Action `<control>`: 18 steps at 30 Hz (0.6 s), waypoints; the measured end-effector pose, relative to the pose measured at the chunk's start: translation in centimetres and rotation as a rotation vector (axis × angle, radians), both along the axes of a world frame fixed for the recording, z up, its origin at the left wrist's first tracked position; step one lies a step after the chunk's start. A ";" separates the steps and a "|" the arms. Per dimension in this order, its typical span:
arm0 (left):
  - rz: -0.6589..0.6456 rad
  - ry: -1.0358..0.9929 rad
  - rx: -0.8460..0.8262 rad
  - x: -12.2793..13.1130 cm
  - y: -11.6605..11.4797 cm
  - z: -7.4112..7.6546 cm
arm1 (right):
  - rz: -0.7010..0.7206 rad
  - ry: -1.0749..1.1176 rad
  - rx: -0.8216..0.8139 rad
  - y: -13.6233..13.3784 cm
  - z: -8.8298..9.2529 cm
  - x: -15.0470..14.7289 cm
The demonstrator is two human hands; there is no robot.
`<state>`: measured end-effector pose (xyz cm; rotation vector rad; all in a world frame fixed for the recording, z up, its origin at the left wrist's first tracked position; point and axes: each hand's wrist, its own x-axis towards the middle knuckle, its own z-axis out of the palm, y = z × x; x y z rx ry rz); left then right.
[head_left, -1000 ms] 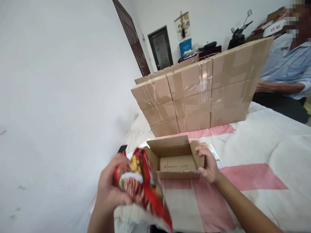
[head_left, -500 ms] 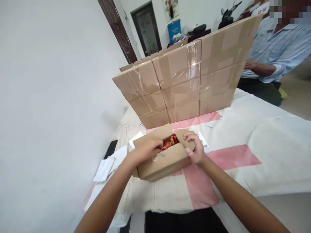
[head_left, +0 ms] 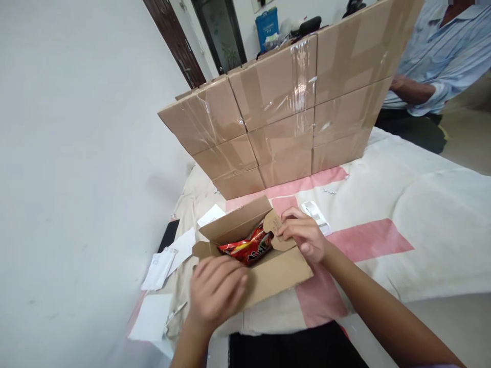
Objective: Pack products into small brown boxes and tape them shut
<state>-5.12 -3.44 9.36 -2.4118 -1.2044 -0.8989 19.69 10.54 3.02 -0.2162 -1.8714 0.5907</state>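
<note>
A small open cardboard box [head_left: 276,273] lies on the pink-and-white cloth [head_left: 383,245] in front of me. A red snack packet [head_left: 247,248] lies inside it. My left hand [head_left: 215,289] rests over the box's near left corner with its fingers curled against the cardboard. My right hand [head_left: 305,237] pinches the box's right side flap [head_left: 273,225] and folds it inward over the packet. The back flap stands up behind the packet.
A wall of taped cardboard boxes [head_left: 284,107] stands stacked just behind. White papers [head_left: 169,258] and a dark flat object [head_left: 169,234] lie at the left edge. A clear packet [head_left: 315,213] lies right of the box. A person in a blue shirt [head_left: 441,56] sits at the far right.
The snack packet went from my left hand into the box. My left hand came out to the box's near corner, and my right hand shifted onto the side flap.
</note>
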 end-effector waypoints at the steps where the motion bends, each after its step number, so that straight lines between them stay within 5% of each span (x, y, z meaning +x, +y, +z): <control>1: 0.087 -0.193 0.143 -0.9 -0.7 -0.9 | 0.005 0.010 -0.015 0.1 0.0 0.0; 3: 0.277 -0.635 0.272 -2.9 -1.7 -2.6 | 0.017 -0.003 -0.038 0.3 -0.2 0.1; 5: 0.304 -0.850 0.065 -4.5 -2.2 -4.6 | 0.015 -0.019 -0.050 0.4 -0.4 0.3; 8: 0.138 -0.614 -0.395 -6.2 -2.4 -7.4 | -0.002 -0.004 -0.032 0.5 -0.4 0.5; 10: 0.109 -0.556 -0.429 -6.4 -2.3 -8.7 | -0.026 0.024 -0.010 0.4 -0.6 0.5; 15: 0.345 -0.939 -0.263 -4.9 -0.5 -9.1 | -0.143 0.069 -0.096 0.2 -1.5 -0.8; 18: 0.284 -0.965 -0.328 -3.9 1.0 -8.2 | -0.095 0.004 -0.335 0.1 -1.9 -1.5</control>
